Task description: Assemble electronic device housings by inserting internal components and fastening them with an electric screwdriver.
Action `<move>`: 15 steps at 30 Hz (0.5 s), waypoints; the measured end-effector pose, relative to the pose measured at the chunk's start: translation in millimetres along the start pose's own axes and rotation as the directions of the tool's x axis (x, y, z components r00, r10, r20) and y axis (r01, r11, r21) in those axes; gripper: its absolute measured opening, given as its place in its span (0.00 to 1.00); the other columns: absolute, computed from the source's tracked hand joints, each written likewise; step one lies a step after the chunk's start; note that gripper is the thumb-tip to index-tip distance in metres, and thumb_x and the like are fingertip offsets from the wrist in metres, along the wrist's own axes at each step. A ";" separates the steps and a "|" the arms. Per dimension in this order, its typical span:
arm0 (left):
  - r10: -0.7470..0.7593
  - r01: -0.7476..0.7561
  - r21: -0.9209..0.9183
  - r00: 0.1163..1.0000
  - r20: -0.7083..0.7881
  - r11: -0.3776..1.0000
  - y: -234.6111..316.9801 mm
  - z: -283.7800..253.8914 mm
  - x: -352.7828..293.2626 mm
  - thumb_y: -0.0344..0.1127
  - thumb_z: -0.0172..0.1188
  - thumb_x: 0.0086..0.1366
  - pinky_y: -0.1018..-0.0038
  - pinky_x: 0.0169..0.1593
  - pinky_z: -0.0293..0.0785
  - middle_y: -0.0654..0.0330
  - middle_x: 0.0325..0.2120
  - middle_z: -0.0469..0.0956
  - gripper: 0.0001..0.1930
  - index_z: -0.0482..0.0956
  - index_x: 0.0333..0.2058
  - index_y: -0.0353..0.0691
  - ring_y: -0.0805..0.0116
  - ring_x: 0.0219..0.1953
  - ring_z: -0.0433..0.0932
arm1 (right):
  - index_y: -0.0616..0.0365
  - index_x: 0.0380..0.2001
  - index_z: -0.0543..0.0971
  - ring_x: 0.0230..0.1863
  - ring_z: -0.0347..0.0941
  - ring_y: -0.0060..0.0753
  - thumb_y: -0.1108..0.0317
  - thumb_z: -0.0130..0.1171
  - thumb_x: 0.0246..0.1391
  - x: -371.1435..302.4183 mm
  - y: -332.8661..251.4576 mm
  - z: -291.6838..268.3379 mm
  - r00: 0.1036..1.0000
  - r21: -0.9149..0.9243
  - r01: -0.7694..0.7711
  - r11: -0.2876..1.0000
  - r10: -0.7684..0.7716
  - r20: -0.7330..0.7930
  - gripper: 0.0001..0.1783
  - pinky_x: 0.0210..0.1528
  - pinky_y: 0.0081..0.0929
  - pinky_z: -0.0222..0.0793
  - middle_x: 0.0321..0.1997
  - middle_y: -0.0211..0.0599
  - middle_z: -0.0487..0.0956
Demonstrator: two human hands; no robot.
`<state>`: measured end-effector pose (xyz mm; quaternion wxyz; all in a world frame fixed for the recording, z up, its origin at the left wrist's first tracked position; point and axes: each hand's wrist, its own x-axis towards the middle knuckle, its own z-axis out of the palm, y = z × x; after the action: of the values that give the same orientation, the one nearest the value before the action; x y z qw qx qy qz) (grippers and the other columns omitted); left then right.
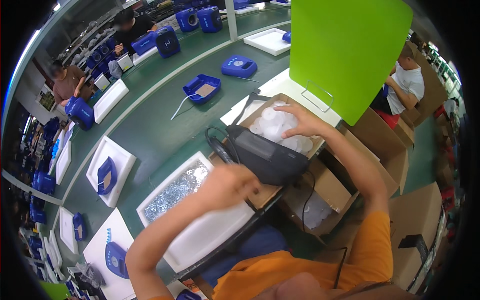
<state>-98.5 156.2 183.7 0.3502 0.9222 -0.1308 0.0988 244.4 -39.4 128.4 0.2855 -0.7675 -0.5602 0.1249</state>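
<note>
Near the upper middle of the head view, white discs (275, 122) lie heaped in an open cardboard box (284, 97), at the near side of a green bench (150, 135). Governing relation: the right hand (299, 121) is at the heap, and the discs lie directly to the left of and below its fingers. The right forearm enters from the lower right and points up and to the left, across the right side of the box. Thumb and fingers are spread apart, with discs showing between them; contact with any single disc cannot be confirmed. The discs are round and flat, so they offer no long axis; their faces lie at mixed angles.

The left hand (234, 184) is the farther of the two from the discs. A black pouch (267, 156) lies between it and the heap, its long axis running from upper left to lower right, along the near side of the box. The left fingers are curled but blurred; whether they grip anything cannot be told. Left of this hand, a white tray (207, 246) contains small shiny metal parts (175, 195), with the left forearm passing over the tray.
</note>
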 end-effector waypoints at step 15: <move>-0.164 0.466 0.716 0.877 -0.452 0.519 -330.9 -66.6 107.8 0.36 0.70 0.71 0.46 0.78 0.69 0.51 0.62 0.86 0.20 0.87 0.60 0.46 0.50 0.69 0.81 | 0.67 0.85 0.57 0.82 0.69 0.59 0.52 0.73 0.69 -44.1 -14.7 -9.7 0.985 0.112 -0.137 0.984 0.147 -0.092 0.54 0.84 0.45 0.61 0.79 0.57 0.78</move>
<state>100.3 420.8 57.1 -0.0795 0.9558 0.1608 0.2328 222.7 -80.3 139.1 0.3437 -0.7946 -0.4816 0.1359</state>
